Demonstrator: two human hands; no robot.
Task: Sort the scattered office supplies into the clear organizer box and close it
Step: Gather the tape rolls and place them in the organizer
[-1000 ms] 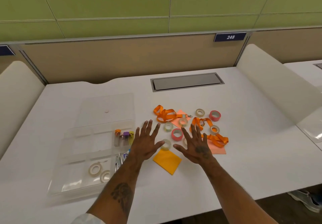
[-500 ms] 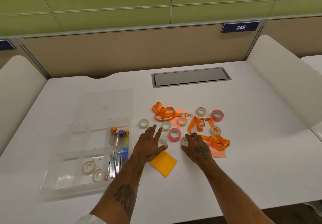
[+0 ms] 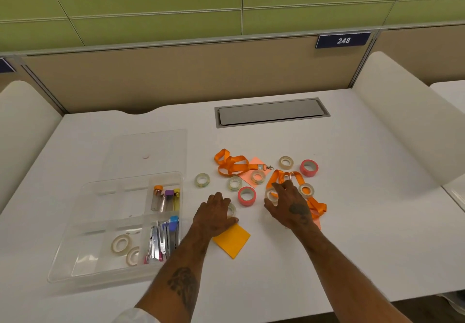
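Tape rolls [image 3: 246, 196], light and rigid, are being pinched at their rims: left hand [image 3: 214, 215] and right hand [image 3: 288, 205] each closing on one mid-desk.

A dark blue plate [image 3: 343, 40] fixed to the top rail of the partition [image 3: 176, 78] behind the desk read "248" in white italic numerals. A second dark blue plate [image 3: 5, 65] sat at the far left of the same rail, cut off by the frame edge, with no characters showing. Nothing on the desk carried legible print.
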